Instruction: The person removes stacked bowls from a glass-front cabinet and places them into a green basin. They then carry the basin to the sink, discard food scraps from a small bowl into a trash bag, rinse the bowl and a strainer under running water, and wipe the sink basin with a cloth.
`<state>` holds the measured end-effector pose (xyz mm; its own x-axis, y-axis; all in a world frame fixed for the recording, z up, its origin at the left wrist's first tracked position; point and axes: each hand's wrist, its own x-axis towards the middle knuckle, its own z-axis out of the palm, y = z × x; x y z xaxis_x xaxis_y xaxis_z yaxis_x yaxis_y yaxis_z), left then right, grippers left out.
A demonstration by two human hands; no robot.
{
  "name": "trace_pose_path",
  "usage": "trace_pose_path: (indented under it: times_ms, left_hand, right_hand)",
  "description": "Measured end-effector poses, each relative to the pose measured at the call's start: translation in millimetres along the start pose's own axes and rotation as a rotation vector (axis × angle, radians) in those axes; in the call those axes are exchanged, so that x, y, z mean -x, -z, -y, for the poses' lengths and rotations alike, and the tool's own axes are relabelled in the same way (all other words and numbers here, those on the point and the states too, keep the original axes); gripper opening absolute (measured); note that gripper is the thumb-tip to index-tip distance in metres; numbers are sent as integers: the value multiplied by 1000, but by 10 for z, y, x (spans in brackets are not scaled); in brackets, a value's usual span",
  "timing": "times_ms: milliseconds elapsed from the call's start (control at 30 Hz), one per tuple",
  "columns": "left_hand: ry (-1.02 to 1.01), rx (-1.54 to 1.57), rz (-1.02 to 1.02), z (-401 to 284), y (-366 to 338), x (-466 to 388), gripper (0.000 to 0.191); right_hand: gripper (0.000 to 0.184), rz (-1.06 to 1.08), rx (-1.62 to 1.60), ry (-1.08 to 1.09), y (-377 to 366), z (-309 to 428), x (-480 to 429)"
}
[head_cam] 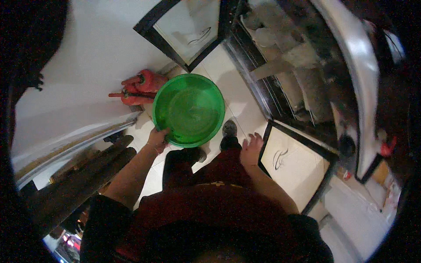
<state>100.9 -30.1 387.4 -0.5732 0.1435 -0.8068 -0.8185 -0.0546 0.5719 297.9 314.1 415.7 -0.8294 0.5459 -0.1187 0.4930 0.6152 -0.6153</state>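
Observation:
My left hand (158, 139) is closed on the near-left rim of a round green plastic basin (192, 110). The basin hangs in front of me above the tiled floor, its open side facing up, and I see nothing inside it. To the right, my right hand (252, 149) is empty with its fingers apart. It is close to a black-framed light panel (292, 161) that bears a line drawing; I cannot tell whether they touch. Below the basin, part of one of my shoes (230, 128) shows.
Red cylinders that look like fire extinguishers (144, 85) stand by the white wall, left of the basin. A second black-framed panel (187, 29) rises ahead. Shelving with blurred contents (289, 65) lines the right side. Dark wooden boards (82, 177) lie at left. Pale floor tiles (236, 95) run between.

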Motion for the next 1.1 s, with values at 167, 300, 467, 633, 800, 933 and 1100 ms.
trace_pose_path:
  times_ms: [167,300,467,633,800,933,1100]
  left_hand:
    - [-373,-195,164,-241,330,1115,38]
    - [77,76,-180,-676,541,1721,37]
    - [-551,-620,266,-332,1817,1534,37]
    - [-730,-604,293,-53,2218,1819,37]
    - [-193,-400,-241,-247,1840,2329,37]
    - [-577,-701,14,497,2420,2352,38]
    - [6,332,-357,197,1497,3082,42]
  right_hand:
    - [55,-296,232,3,1724,267,688]
    - [55,-609,625,-455,2763,374,1443]
    - [78,-241,400,-1174,3056,-348,2270]
    - [87,-72,397,-1087,2970,-602,2359]
    - [84,-6,345,-856,2651,-100,2226]
    - [56,66,154,-593,2422,764,1926]
    - [38,177,-91,-143,2128,1434,1430]
